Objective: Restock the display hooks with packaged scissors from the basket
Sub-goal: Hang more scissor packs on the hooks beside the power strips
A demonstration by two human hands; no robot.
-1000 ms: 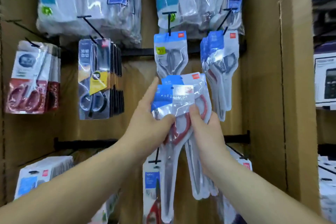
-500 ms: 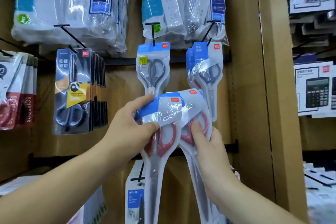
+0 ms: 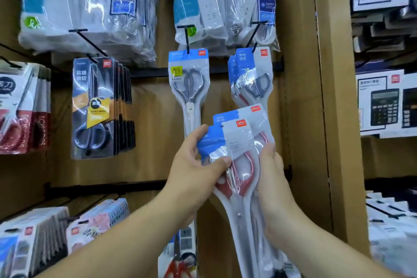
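Note:
Both my hands hold a fanned bunch of red-handled scissor packs with blue and white card tops, low in front of the pegboard. My left hand pinches the front pack, thumb across its clear film. My right hand grips the back packs from the right side. Above them, a single grey-handled scissor pack hangs on the middle hook. To its right, several matching packs hang on another hook. No basket is in view.
Black-carded scissors hang at the left, red-carded ones further left. Bagged power strips hang along the top. A wooden upright borders the bay, with boxed calculators beyond it. More packs sit on lower hooks.
The bunch in my hands has shifted right and tilted, its card tops fanning toward the right-hand hook. The view has drifted left and up across the display.

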